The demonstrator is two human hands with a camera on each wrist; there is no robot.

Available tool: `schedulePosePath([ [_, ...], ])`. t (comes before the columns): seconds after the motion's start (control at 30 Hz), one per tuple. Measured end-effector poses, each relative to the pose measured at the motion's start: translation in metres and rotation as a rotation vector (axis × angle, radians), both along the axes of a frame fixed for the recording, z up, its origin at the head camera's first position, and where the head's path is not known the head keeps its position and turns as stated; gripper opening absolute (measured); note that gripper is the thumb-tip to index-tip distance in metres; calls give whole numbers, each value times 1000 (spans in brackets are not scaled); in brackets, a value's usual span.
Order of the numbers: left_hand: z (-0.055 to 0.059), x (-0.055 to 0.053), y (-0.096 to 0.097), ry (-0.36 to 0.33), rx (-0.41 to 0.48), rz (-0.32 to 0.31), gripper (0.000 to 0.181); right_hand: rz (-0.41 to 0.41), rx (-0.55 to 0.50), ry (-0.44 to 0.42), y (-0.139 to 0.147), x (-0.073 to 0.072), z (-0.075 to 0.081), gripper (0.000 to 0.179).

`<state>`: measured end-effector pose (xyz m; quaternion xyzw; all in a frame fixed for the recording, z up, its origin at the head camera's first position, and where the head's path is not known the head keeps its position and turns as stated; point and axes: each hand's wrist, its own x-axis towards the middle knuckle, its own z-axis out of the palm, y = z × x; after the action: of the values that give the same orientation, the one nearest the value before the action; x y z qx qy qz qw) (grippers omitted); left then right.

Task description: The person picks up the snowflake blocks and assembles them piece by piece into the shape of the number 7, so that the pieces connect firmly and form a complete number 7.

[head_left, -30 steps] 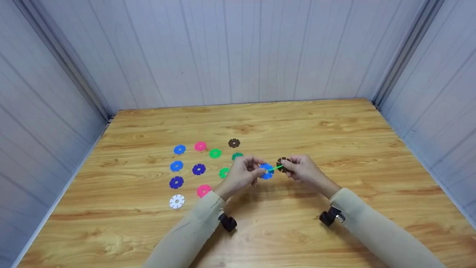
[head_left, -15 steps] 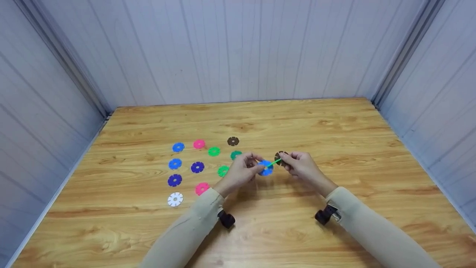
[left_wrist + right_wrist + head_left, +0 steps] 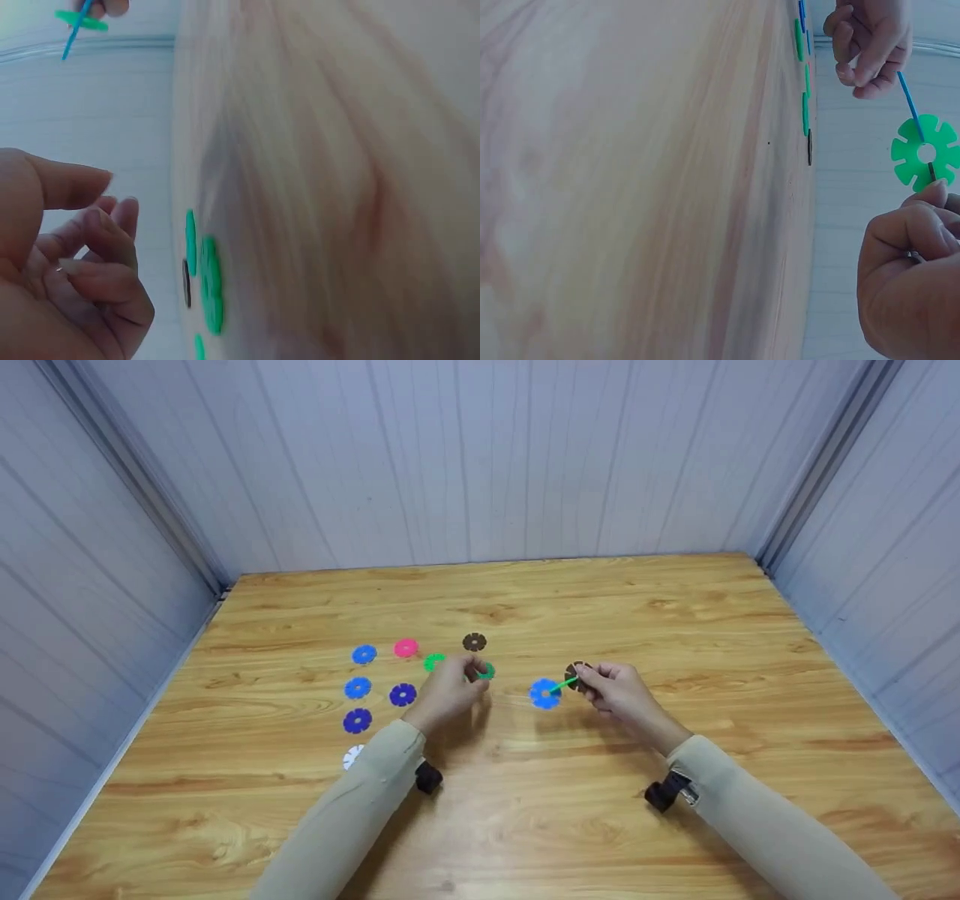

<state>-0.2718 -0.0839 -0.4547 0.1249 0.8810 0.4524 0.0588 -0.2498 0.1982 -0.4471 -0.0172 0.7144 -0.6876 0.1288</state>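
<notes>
My right hand [image 3: 624, 696] pinches a brown notched plastic disc [image 3: 572, 670] between thumb and fingers. Slotted into it is a bright green disc [image 3: 905, 152], and a blue disc [image 3: 537, 701] joins that one on its left. This chain is held above the table. To the left, my left hand [image 3: 450, 694] hovers beside a dark green disc [image 3: 489, 671]. Its thumb and bent fingers stand apart with nothing between them in the left wrist view. That hand and sleeve cover part of the loose discs.
Several loose discs lie on the wooden table [image 3: 675, 622]: a brown one [image 3: 468, 642], a pink one [image 3: 400, 649], a purple one [image 3: 397, 698], a blue one [image 3: 364, 658] and a partly covered white one [image 3: 350, 755]. Panelled walls [image 3: 495, 465] enclose the table.
My left hand has let go of the blue disc and moved left towards the loose discs. The right hand still holds the joined discs in nearly the same place.
</notes>
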Motion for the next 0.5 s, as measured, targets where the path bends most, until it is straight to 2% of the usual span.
schedulePosePath([
  [0.13, 2, -2, -15, -11, -147, -5, 18, -6, -1, -2, 1, 0, -2, 28],
  [0.27, 6, 0, -30, -44, -239, -22, 18, 3, -10, 3, 2, 0, -2, 28],
  [0.5, 19, 10, -58, -100, -460, -134, 33, 6, -4, -14, 6, 2, -3, 28],
])
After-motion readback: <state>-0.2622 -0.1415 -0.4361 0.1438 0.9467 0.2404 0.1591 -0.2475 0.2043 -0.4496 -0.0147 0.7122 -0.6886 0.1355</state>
